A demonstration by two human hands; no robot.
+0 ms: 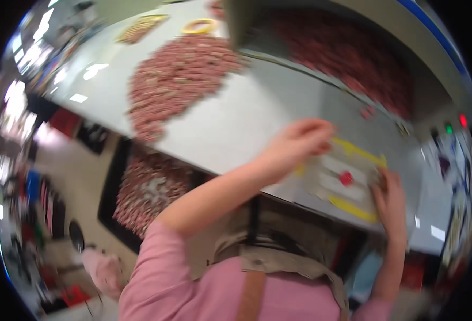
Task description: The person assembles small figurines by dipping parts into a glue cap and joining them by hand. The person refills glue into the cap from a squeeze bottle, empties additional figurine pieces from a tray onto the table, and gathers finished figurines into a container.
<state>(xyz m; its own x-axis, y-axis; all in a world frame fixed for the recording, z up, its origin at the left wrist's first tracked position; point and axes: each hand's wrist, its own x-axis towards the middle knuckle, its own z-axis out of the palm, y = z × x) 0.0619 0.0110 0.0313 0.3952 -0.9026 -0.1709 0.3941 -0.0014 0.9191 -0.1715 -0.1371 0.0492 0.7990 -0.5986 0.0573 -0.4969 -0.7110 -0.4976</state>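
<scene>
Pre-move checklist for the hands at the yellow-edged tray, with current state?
1. Left hand at the tray's far-left edge: ok, though grip cannot be told through blur.
2. Right hand on the tray's right edge: ok.
3. Small red piece sits on the tray's middle: ok.
4. Tray fully on the grey table: cannot tell, it lies near the front edge.
5. Pile of red pieces apart from the tray: ok.
6. Image sharp enough: not ok, motion blur.

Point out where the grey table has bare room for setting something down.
Bare table lies between the big pile of small red pieces and the left hand. Crowded: the yellow-edged panel between the left and right hand, and the red-filled bin.
</scene>
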